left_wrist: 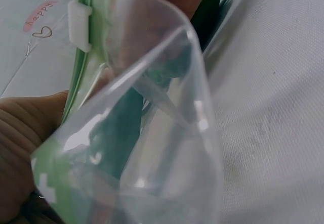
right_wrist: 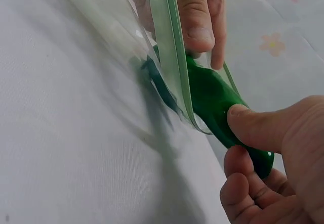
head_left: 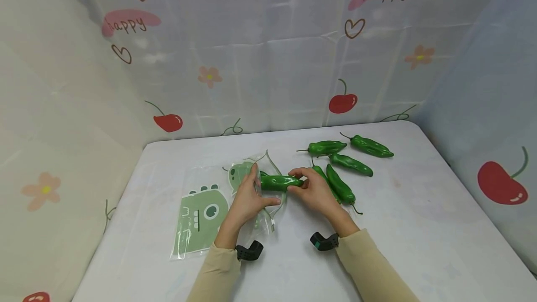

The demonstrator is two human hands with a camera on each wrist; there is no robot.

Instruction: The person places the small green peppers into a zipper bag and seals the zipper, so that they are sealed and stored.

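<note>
My right hand [head_left: 312, 190] pinches a green pepper [head_left: 278, 182] near its pointed tip, between thumb and fingers. The pepper's other end lies inside the mouth of a clear zip bag [right_wrist: 169, 42] with a green zip strip. At that mouth, my left hand [head_left: 247, 199] holds the bag, thumb and fingers spread apart around the opening. A white slider [left_wrist: 79, 26] sits on the zip strip in the left wrist view. Clear film covers much of that view, and the pepper's inner end shows only dimly through it.
Several more green peppers [head_left: 351, 164] lie at the right and far right of the white table [head_left: 419, 227]. To the left, a second clear bag [head_left: 203, 220] with a green monster print lies flat. A patterned cloth backdrop [head_left: 272, 73] stands behind the table.
</note>
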